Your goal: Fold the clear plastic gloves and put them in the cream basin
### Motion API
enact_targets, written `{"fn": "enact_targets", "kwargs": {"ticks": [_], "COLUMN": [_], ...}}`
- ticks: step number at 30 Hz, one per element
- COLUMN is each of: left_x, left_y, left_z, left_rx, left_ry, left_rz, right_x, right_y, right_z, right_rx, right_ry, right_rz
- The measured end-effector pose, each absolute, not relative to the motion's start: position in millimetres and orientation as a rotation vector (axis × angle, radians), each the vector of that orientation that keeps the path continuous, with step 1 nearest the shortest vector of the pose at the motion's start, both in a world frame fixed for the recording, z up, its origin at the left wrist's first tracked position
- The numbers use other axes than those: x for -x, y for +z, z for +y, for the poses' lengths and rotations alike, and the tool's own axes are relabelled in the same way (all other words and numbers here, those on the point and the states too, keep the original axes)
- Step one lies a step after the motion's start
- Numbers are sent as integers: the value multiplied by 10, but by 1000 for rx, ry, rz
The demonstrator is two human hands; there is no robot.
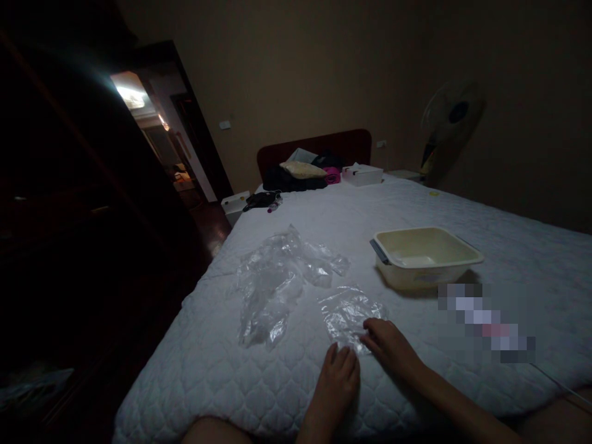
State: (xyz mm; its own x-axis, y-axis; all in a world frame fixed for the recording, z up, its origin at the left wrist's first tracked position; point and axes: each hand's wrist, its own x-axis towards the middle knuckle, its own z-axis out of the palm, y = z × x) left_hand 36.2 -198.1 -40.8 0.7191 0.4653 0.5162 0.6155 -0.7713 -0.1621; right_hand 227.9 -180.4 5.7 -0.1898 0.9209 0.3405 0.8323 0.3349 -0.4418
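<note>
A clear plastic bag (pixel 345 311) lies spread on the white quilted bed cover in front of me. My left hand (pixel 340 373) rests at the bag's near edge, palm down, its fingers stretched forward. At the bag's right side is my right hand (pixel 393 348), its fingers slightly bent and apart, touching the film. Neither hand visibly grips anything. Just beyond and to the left, more crumpled clear plastic bags (pixel 277 277) lie in a loose heap, overlapping each other.
A cream plastic basin (pixel 428 271) with grey handles stands to the right on the bed cover (pixel 208 370). Nearer lies a pixelated object (pixel 485 324) with a cable. Folded clothes (pixel 296 179) and a white box (pixel 363 175) are by the headboard. A fan (pixel 451 114) stands behind.
</note>
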Motion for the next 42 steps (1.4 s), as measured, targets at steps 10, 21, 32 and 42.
{"fn": "enact_targets", "kwargs": {"ticks": [10,21,32,42], "left_x": [-379,-360,-364,-371], "left_y": [-427,-415,-409,-410], "left_z": [-1975,-1978,-1982,-1972], "left_rx": [2590,2607,2604,2535], "left_ry": [-812,-622,-650,-835], "left_rz": [-841,-843,-851,-813], "right_x": [-2295,-2307,-2384,-2182], "right_y": [188,203,266,211], "right_z": [-1693,-1531,-1435,-1614], "right_rx": [1603,1645,1568,1401], "right_ry": [321,425,467,232], "right_rz": [-1963,-1943,-2012,-2395]}}
